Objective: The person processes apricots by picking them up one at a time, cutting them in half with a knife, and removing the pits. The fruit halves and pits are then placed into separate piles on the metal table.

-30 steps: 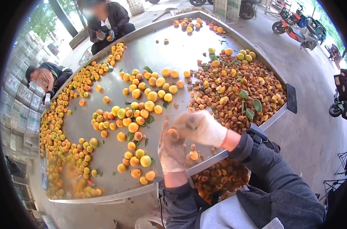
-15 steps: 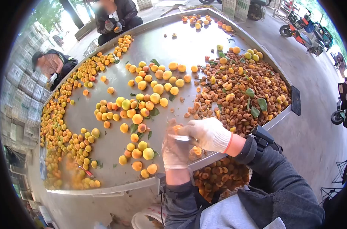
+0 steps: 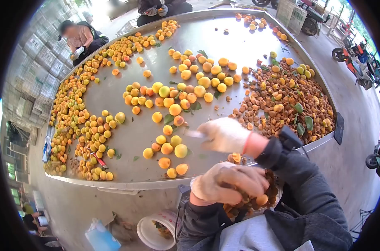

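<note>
My right hand [image 3: 228,136], in a white work glove, is closed round a small knife [image 3: 195,134] above the metal table, its blade blurred and pointing left. Below it, my left hand [image 3: 227,183], also gloved, is over a container of apricot halves [image 3: 273,190] at the table's near edge. Its fingers are stretched out, palm down, and an orange apricot half [image 3: 262,200] lies just under the fingertips. Whole apricots [image 3: 180,151] in yellow and orange lie on the table left of the knife.
A heap of brown apricot pits [image 3: 288,108] with leaves covers the table's right side. More apricots [image 3: 72,113] line the left edge, with a red-handled tool [image 3: 100,161] among them. A white bucket [image 3: 150,234] stands below. Two people [image 3: 83,39] sit across the table; crates and scooters stand behind.
My left hand has moved from beside the knife down over the container, and its fingers have opened. My right hand stays over the table with the knife. The view has shifted.
</note>
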The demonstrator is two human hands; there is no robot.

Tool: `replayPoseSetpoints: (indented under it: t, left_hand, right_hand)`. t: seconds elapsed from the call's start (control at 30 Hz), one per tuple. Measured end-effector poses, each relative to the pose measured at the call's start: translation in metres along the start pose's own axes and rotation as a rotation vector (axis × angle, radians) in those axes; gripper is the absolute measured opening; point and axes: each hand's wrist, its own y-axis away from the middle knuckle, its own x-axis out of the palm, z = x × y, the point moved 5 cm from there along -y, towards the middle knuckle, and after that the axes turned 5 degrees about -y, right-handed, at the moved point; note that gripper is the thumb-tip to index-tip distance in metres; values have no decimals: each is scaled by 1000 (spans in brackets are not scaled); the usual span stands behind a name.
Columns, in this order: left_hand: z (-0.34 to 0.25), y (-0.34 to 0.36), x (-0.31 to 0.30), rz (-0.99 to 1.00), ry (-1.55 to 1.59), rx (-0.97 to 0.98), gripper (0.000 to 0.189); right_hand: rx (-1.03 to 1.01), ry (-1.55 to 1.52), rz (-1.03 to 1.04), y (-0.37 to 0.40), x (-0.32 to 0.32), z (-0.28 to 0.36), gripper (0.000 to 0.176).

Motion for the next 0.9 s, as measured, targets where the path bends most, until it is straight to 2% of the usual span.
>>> replayPoseSetpoints:
  t: [0.03, 0.1, 0.17, 0.23, 0.27, 0.3, 0.37, 0.4, 0.47, 0.5, 0.53, 0.57, 0.6, 0.63, 0.7, 0.77, 0.8, 0.83, 0.87, 0.9]
  left_hand:
    - [2, 4, -5, -1, -4, 0, 27]
    - [-5, 12, -8, 120, 215, 196, 28]
    - [-11, 15, -10, 146, 165, 235, 30]
    - [-18, 21, -16, 8, 72, 178, 30]
    - [-21, 31, -23, -220, 53, 155, 32]
    - [-23, 42, -30, -446, 42, 132, 34]
    - [-25, 64, -55, -1305, 330, 105, 41]
    - [-20, 73, -67, -1288, 351, 107, 41]
    - [-7, 116, -95, -1697, -53, -181, 44]
    - [-5, 112, -94, -1684, -48, -178, 44]
    - [-2, 102, -92, -1541, -203, -331, 41]
    - [3, 92, -90, -1388, -353, -476, 39]
    - [-3, 65, -78, -1251, -570, -659, 34]
    - [3, 59, -74, -1248, -566, -659, 34]
    - [17, 42, -66, -1087, -249, -498, 33]
    - [31, 55, -74, -1085, -155, -539, 37]
    - [37, 55, -74, -1078, 113, -386, 42]
    - [38, 49, -73, -1057, 379, -232, 47]
    - [35, 44, -69, -1086, 393, -140, 49]
    - [36, 40, -67, -1080, 392, -148, 49]
  right_hand:
    - [-72, 47, 52, -11, 20, 12, 29]
    - [-184, 248, 178, -30, 63, 25, 36]
    - [-112, 233, 173, -38, 79, 26, 36]
    - [-55, 231, 186, -48, 80, 26, 32]
    - [-22, 127, 171, -43, 70, 19, 39]
    - [-17, 135, 170, -39, 64, 12, 39]
    - [149, -523, -104, -27, 34, -16, 44]
    - [171, -761, -107, -13, 13, -15, 51]
    - [169, -708, -121, 9, -18, -3, 51]
    - [157, -676, -117, 16, -30, 2, 51]
    - [98, -523, -83, 23, -37, 7, 51]
    - [97, -517, -91, 26, -45, 14, 51]
    - [56, -338, -4, 29, -49, 25, 51]
    - [17, -161, 84, 32, -50, 30, 51]
    - [-38, -79, 67, 37, -55, 28, 53]
    - [-61, -272, 20, 43, -78, 34, 54]
    - [20, -436, -100, 49, -91, 28, 47]
    - [140, -833, -312, 52, -98, 9, 36]
    - [174, -991, -455, 58, -95, -18, 31]
    - [203, -1145, -601, 63, -92, -42, 27]
